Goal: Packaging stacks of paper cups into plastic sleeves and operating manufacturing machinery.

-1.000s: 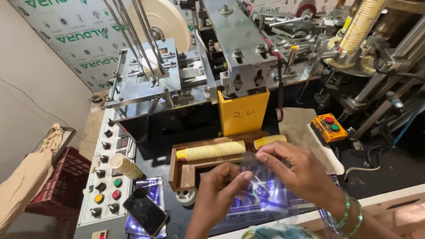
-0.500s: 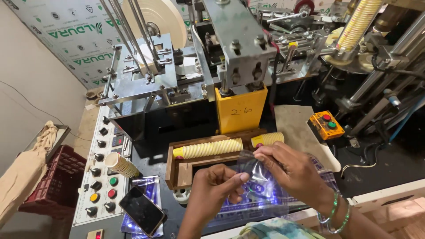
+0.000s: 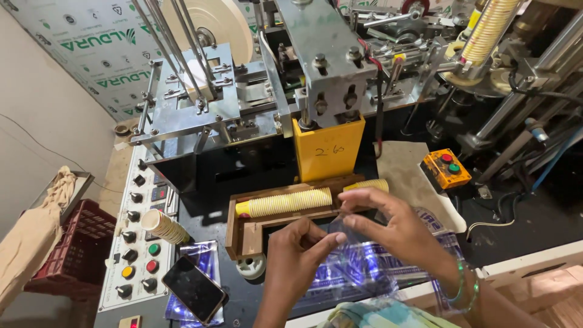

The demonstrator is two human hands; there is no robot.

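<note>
Below the yellow machine guard (image 3: 328, 149), we hold a clear plastic bag (image 3: 358, 255) over the dark surface (image 3: 534, 212); our left hand (image 3: 297, 255) pinches its edge with thumb and finger, and our right hand (image 3: 395, 225) grips its upper part with curled fingers. Just behind, a row of yellow paper cups (image 3: 285, 202) lies in a wooden tray (image 3: 243, 234). A phone (image 3: 193, 290) rests near the control panel (image 3: 143, 243).

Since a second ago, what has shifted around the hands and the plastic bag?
Both hands, left hand and right hand, have lifted the clear plastic bag slightly toward the wooden tray, fingertips still pinching its top edge. The stacked paper cups, phone and control panel stayed put.
</note>
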